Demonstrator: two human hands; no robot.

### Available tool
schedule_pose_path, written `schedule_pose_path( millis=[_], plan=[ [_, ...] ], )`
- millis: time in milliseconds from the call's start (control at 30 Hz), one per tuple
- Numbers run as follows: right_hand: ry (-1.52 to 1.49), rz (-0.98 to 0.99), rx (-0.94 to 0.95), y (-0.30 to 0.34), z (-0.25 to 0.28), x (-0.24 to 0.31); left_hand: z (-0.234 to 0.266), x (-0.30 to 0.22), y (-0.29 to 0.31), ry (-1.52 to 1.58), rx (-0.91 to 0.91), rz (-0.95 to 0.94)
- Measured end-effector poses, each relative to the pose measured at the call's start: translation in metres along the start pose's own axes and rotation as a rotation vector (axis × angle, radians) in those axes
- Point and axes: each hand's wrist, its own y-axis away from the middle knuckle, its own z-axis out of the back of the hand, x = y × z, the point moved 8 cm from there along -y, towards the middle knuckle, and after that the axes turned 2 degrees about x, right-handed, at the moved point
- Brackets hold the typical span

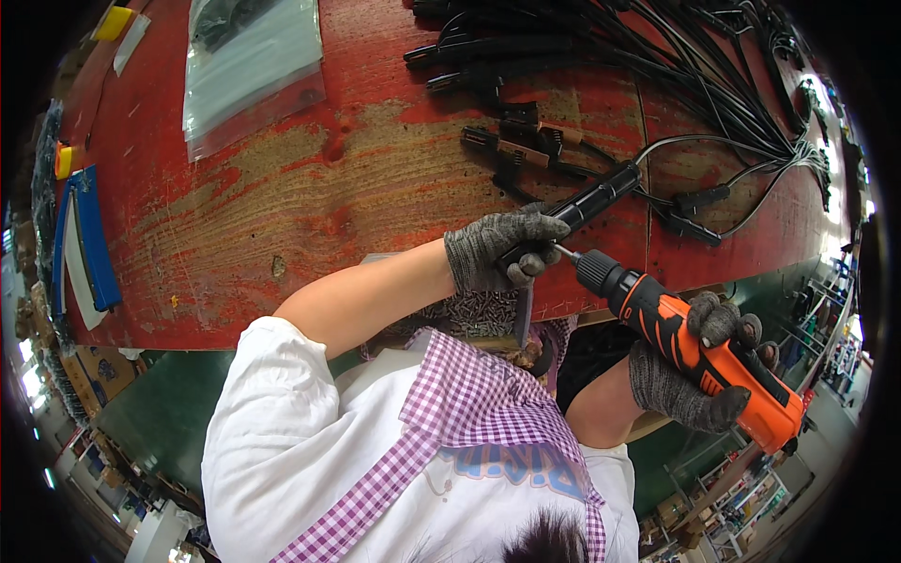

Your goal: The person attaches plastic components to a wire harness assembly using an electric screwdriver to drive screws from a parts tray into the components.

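My left hand (pixel 497 246), in a grey knit glove, is closed round a long black plastic handle (pixel 601 197) with a cable running out of its far end. My right hand (pixel 694 375), gloved alike, grips an orange and black cordless screwdriver (pixel 657 314). The tool's thin bit points at the side of the black handle, close to my left fingers; whether it sits in a screw is too small to tell. Below my left hand, a tray of small metal screws (pixel 477 314) shows at the table's near edge.
Black cables (pixel 694 84) with clamp-like ends lie bundled at the back right of the worn red table (pixel 216 244). Several loose black and copper-coloured clamps (pixel 521 150) lie beyond my left hand. A clear plastic bag (pixel 253 84) is at the back left, a blue holder (pixel 92 244) at the left edge.
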Motion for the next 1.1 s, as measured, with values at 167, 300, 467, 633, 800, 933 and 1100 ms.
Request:
schedule_pose_path(
  millis=[167,300,467,633,800,933,1100],
  plan=[
    [0.062,0.043,-0.038,-0.005,0.007,0.01,-0.012,0.0,-0.005,-0.027,0.057,0.014],
    [-0.007,0.031,-0.055,-0.003,0.006,0.001,-0.006,-0.002,0.001,-0.037,0.053,-0.01],
    [0.003,0.019,-0.149,-0.004,0.012,0.002,-0.011,-0.001,-0.002,-0.064,0.077,0.003],
    [0.053,0.011,-0.103,-0.006,0.007,0.003,-0.012,0.0,-0.003,-0.059,0.081,0.023],
    [0.095,0.025,0.111,-0.012,-0.013,0.002,-0.015,-0.005,0.0,-0.248,-0.078,-0.06],
    [0.026,-0.074,0.435,-0.009,-0.039,-0.012,-0.006,-0.003,0.0,-0.289,-0.095,-0.078],
    [0.059,-0.044,0.529,-0.003,-0.044,-0.015,-0.003,0.001,-0.004,-0.216,-0.105,0.008]
  ],
)
